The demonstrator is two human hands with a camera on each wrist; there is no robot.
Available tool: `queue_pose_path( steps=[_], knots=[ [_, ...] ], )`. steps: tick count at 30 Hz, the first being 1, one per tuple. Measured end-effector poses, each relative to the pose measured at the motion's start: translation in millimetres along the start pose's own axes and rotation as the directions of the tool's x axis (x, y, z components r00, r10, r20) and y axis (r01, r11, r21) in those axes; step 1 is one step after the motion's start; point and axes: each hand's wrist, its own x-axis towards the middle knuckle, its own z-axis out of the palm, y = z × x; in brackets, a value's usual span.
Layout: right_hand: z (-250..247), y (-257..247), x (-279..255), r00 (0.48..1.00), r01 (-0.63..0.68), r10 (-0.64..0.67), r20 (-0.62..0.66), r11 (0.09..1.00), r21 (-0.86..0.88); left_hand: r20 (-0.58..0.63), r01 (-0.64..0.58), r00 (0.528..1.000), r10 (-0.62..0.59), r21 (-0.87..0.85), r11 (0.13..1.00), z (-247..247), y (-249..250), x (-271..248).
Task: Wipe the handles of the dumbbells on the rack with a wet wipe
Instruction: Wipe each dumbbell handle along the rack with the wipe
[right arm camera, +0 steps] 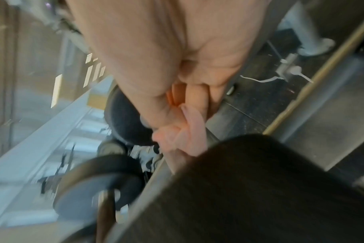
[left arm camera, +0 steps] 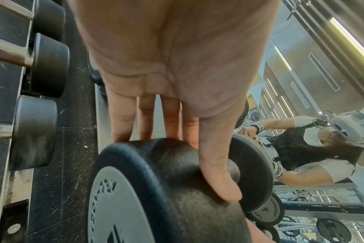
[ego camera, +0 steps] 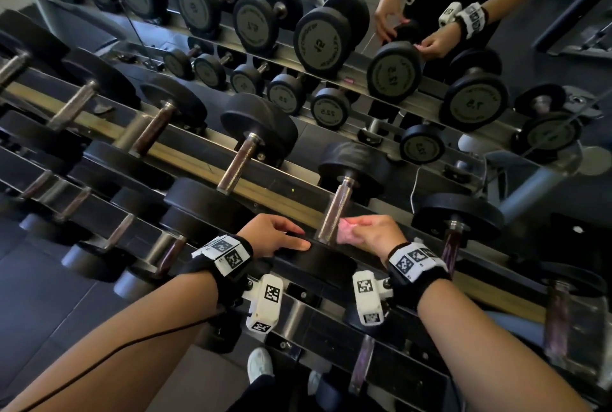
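On the upper tier of the rack (ego camera: pixel 198 159) lies a black dumbbell with a steel handle (ego camera: pixel 336 209). My left hand (ego camera: pixel 291 239) rests on its near head (ego camera: pixel 324 262), fingers straight over the rim and thumb along the top. The left wrist view shows the same: my left hand (left arm camera: pixel 197 148) lies on the black head (left arm camera: pixel 166 172). My right hand (ego camera: pixel 361 229) pinches a pink wet wipe (ego camera: pixel 346 229) right beside the lower end of the handle. The right wrist view is blurred. In it my right hand (right arm camera: pixel 177 115) holds the bunched wipe (right arm camera: pixel 181 134) next to the dark head (right arm camera: pixel 260 180).
More dumbbells lie on the same tier to the left (ego camera: pixel 236 166) and right (ego camera: pixel 453 229), and smaller ones on the lower tier (ego camera: pixel 116 232). A mirror (ego camera: pixel 430 30) behind the rack reflects the hands. My shoe (ego camera: pixel 260 365) stands on the floor below.
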Motion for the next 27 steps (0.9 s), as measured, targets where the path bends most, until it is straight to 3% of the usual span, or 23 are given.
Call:
queue_pose_path(
  steps=[3,5,9,12,15,17,19,21,24,25,27],
  knots=[
    [-4.8,-7.2,17.2,0.971,0.056,-0.033,-0.235,0.994,0.091,0.008,0.001,1.0,-0.001,0.033,0.999,-2.5,0.2,1.6],
    [6.0,-11.2,22.6,0.96,0.107,-0.067,-0.271,0.985,0.136,0.006,0.002,1.0,-0.002,0.036,0.999,-3.4,-1.1,3.0],
    [26.7,-4.0,12.1,0.956,0.055,-0.036,-0.29,0.997,0.057,-0.003,-0.002,1.0,0.002,0.029,1.0,-2.9,-4.3,5.7],
    [28.5,1.6,-9.6,0.978,0.03,-0.037,-0.207,0.999,-0.037,0.007,-0.022,1.0,0.022,0.016,1.0,-3.2,-5.9,7.6],
    [20.4,-9.1,-25.9,1.0,0.024,-0.024,0.002,0.982,-0.189,0.016,-0.058,0.998,0.058,-0.013,0.998,-3.6,-9.3,7.4],
    [11.3,-27.3,-26.6,0.997,0.081,-0.076,0.03,0.962,-0.259,0.006,-0.084,0.996,0.085,-0.031,0.996,-2.5,-12.6,5.4],
    [4.9,-49.9,-18.9,0.964,0.215,-0.261,-0.055,0.881,-0.421,-0.008,-0.097,0.995,0.096,-0.034,0.995,-1.3,-14.3,2.8],
    [8.0,-67.8,-10.2,0.914,0.274,-0.399,-0.07,0.736,-0.619,-0.013,-0.101,0.995,0.101,-0.041,0.994,-0.5,-15.8,1.3],
    [20.2,-68.2,1.4,0.934,0.213,-0.357,0.028,0.488,-0.847,-0.012,-0.104,0.995,0.104,-0.035,0.994,-0.5,-18.3,0.6],
    [21.8,-63.4,2.4,0.942,0.191,-0.334,0.038,0.44,-0.877,-0.012,-0.104,0.995,0.104,-0.035,0.994,-0.5,-19.2,0.9],
    [22.5,-53.2,0.3,0.936,0.201,-0.35,0.038,0.444,-0.873,-0.01,-0.111,0.994,0.11,-0.023,0.994,-0.6,-19.5,1.6]
  ],
)
